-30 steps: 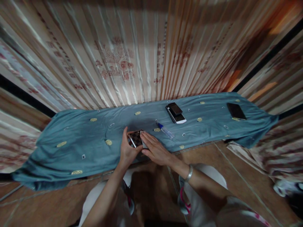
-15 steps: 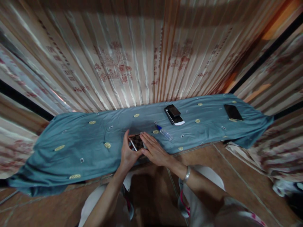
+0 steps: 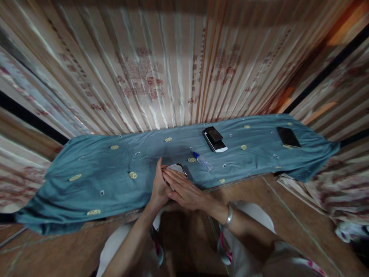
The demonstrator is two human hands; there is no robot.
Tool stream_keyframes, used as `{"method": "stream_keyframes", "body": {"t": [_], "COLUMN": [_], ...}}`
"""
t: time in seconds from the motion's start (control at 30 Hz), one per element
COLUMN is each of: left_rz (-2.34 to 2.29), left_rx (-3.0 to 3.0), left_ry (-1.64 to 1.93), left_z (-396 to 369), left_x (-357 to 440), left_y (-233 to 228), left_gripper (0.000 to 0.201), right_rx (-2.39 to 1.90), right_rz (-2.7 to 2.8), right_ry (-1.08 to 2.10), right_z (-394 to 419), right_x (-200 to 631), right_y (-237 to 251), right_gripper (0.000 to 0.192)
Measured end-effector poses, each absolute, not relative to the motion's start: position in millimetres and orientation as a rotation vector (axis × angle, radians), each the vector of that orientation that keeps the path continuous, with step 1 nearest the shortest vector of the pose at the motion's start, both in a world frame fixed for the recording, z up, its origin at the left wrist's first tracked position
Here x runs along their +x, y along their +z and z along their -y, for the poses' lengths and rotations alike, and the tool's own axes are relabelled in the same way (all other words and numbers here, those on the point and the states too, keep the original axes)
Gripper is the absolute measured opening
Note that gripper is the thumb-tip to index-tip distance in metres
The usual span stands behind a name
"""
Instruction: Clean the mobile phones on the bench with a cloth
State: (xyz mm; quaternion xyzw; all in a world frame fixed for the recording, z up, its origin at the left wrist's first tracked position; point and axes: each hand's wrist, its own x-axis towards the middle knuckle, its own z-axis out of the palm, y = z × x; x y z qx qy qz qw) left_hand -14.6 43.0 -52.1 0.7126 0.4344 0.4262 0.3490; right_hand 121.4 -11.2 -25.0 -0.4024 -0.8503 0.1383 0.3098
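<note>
My left hand (image 3: 160, 187) is wrapped round the left side of a smartphone (image 3: 179, 168), thumb raised along its edge. The phone is held just above the near edge of the cloth-covered table. Across it lies my right hand (image 3: 187, 191), fingers stretched flat and pressed on its face. A pale grey surface and a dark corner show past the fingertips; whether the pale part is the phone itself or a thin cloth, I cannot tell. To the right of the hands rests a clear spray bottle (image 3: 204, 162) with a blue top, lying on its side.
Behind the bottle, a small dark phone (image 3: 213, 134) lies on a white-edged phone (image 3: 219, 146). Another dark phone (image 3: 288, 137) rests at the far right. A blue-green cloth (image 3: 115, 169) covers the long table. Striped curtains (image 3: 173, 77) hang behind and at both sides.
My right hand has slid across the phone. The brown checkered pattern seen before is now hidden, and a pale surface shows instead. The view has shifted slightly.
</note>
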Motion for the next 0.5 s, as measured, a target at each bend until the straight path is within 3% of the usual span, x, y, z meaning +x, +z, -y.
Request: {"method": "stream_keyframes", "body": {"t": [0.2, 0.37, 0.5], "left_rz": [-1.035, -1.049, -1.093], "left_rx": [1.784, 1.803, 1.831], "left_ry": [1.105, 1.067, 1.042], "left_z": [-38, -37, -37], "left_x": [-13, -14, -15], "left_y": [-35, -36, -38], "left_gripper": [0.106, 0.103, 0.103], "right_rx": [-1.288, -1.208, -1.134], "right_rz": [2.154, 2.115, 1.922], "right_ry": [0.367, 0.473, 0.637], "right_z": [-3, 3, 6], "right_x": [133, 125, 120], "right_y": [-30, -27, -21], "right_gripper": [0.059, 0.06, 0.048]}}
